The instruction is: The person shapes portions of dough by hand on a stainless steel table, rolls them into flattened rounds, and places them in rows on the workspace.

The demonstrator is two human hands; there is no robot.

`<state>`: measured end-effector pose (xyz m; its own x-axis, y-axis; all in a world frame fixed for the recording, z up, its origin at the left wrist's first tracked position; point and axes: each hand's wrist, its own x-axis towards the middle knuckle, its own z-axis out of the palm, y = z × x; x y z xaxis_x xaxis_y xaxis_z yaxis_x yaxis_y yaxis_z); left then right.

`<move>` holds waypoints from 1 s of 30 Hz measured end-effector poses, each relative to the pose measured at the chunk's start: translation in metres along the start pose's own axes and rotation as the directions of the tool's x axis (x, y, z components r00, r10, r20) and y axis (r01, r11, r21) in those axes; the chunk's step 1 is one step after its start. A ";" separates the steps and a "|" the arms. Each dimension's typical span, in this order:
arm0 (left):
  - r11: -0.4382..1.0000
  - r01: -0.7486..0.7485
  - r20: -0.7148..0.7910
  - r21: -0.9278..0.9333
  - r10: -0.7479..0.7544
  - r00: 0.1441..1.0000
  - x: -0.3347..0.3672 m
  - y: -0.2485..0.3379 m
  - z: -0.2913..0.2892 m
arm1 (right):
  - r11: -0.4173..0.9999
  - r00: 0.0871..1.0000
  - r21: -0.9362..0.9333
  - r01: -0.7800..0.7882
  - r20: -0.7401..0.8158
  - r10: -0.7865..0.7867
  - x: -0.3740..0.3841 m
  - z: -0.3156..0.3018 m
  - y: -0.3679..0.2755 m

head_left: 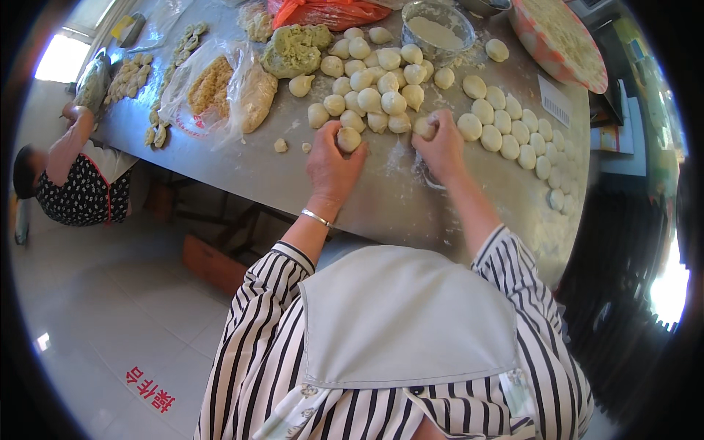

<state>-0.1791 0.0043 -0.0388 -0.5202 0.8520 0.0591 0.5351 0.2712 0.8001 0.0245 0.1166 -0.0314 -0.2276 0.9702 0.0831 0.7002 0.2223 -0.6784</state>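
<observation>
Striped black-on-white across the shirt (257, 352). Creamy on dough balls (393, 103), red-and-white on the basin (543, 55) toward the table's (396, 213) far-right corner.

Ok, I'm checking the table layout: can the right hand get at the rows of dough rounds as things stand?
Probably yes: the dough rounds begin just right of the right hand, with nothing visible standing between. It holds a dough ball, which might need releasing first.

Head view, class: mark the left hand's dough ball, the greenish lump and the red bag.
Dough ball (348, 138), head view: its visible middle.
Greenish lump (295, 51), head view: its middle.
Red bag (330, 13), head view: its crumpled side.
</observation>
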 end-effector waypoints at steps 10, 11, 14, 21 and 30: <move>0.340 0.476 0.452 -0.811 -0.153 0.879 -0.032 0.024 -0.011 | 0.494 0.768 0.604 -0.626 0.365 0.527 -0.097 -0.125 0.064; 0.270 0.526 0.520 -0.807 -0.097 0.848 -0.033 0.025 -0.010 | 0.679 0.843 0.515 -0.524 0.202 0.498 -0.105 -0.129 0.069; 0.713 0.415 0.588 -0.565 -0.005 0.809 -0.037 0.039 -0.001 | 0.980 0.974 0.036 -0.196 -0.111 0.199 -0.122 -0.140 0.083; 0.897 -0.435 0.376 0.079 0.377 0.846 -0.068 0.066 0.051 | 0.905 0.986 -0.401 0.142 -0.025 -0.166 -0.145 -0.113 0.088; 0.811 -0.556 0.388 0.185 0.459 0.799 -0.074 0.052 0.064 | 0.886 0.984 -0.431 0.173 0.027 -0.179 -0.144 -0.106 0.098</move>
<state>-0.0700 -0.0164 -0.0401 0.0886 0.9792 0.1827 0.8457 -0.1708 0.5056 0.1978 0.0087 -0.0321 -0.3672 0.9119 0.1832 0.8724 0.4060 -0.2723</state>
